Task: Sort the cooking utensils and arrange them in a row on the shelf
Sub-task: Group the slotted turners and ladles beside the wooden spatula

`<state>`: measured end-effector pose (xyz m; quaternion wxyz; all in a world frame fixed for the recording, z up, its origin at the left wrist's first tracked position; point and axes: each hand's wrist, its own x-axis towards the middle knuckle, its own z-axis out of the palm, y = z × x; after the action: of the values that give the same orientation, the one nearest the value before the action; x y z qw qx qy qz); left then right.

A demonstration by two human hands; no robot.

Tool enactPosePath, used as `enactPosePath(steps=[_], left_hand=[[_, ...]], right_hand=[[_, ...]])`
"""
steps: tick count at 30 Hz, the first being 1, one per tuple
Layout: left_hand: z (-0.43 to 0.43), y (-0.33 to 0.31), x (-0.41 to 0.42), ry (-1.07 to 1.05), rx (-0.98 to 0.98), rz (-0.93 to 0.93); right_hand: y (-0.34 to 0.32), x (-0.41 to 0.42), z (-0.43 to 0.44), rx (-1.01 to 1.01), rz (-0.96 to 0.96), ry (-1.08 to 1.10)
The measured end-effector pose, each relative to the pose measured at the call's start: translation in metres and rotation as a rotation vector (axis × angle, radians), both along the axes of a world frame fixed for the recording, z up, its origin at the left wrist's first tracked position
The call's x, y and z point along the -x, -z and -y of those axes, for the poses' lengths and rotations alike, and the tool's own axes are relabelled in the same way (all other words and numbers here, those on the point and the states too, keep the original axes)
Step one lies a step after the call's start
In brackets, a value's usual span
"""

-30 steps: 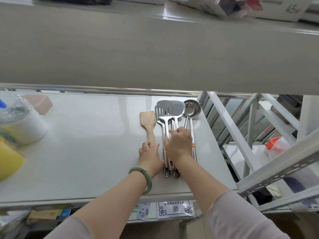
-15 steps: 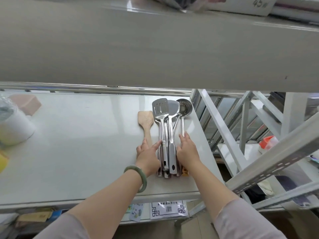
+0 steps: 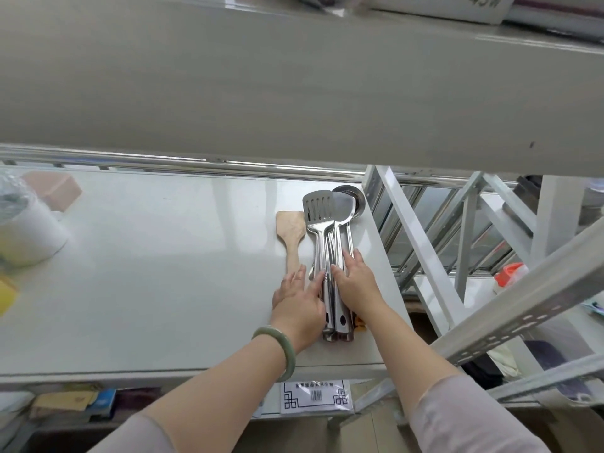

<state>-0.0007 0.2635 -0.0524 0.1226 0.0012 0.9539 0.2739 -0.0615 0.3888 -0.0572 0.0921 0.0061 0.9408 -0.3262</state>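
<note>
- White shelf (image 3: pixel 163 273) surface, seen from above; underside of an upper shelf (image 3: pixel 294 86) fills the top of the view.
- Steel utensils bunched together near the shelf's right end, handles toward the person: slotted spatula (image 3: pixel 317 209) on top, solid turner (image 3: pixel 343 209) just beside it, ladle (image 3: pixel 358 199) bowl partly hidden behind both.
- Wooden spatula (image 3: pixel 290 228) lies just left of the steel bunch, parallel to it.
- Left hand (image 3: pixel 299 308), green bangle (image 3: pixel 277 349) at the wrist, presses the bunch's left side; fingers extended.
- Right hand (image 3: pixel 356 286) flat against the bunch's right side.
- Far left: white roll (image 3: pixel 29 230) in clear wrap, pinkish block (image 3: pixel 54 189) behind it.
</note>
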Motion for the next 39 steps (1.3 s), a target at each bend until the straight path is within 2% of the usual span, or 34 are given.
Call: enactPosePath(steps=[3,6,8,11,16,20,25,33,39], left_hand=[[0.003,-0.001,0.0,-0.035,0.038,0.011],[-0.002,-0.005,-0.005,0.077,0.015,-0.103],[-0.005,-0.004,-0.007,0.17,0.051,-0.152],[-0.004,-0.002,-0.006,0.187,0.075,-0.12],[-0.003,0.003,-0.004,0.077,0.132,-0.011],[0.0,0.007,-0.005,-0.01,0.162,0.048],[0.002,0.01,-0.01,-0.059,0.132,0.025],[-0.002,0.008,-0.011,-0.129,0.125,0.032],[-0.004,0.005,-0.012,-0.11,0.167,0.054]], right_hand=[[-0.006,0.002,0.001,-0.157,0.016,0.003],[-0.012,-0.005,0.007,-0.316,-0.163,0.021],[-0.014,-0.01,0.012,-0.269,-0.212,0.017],[-0.024,-0.012,0.016,-0.19,-0.155,0.036],[-0.03,-0.002,0.029,-0.27,-0.033,0.036],[-0.028,0.002,0.035,-0.245,0.031,0.079],[-0.023,0.001,0.04,-0.222,0.021,0.122],[-0.028,0.001,0.04,0.006,0.032,0.24],[-0.035,-0.002,0.034,-0.046,-0.009,0.301]])
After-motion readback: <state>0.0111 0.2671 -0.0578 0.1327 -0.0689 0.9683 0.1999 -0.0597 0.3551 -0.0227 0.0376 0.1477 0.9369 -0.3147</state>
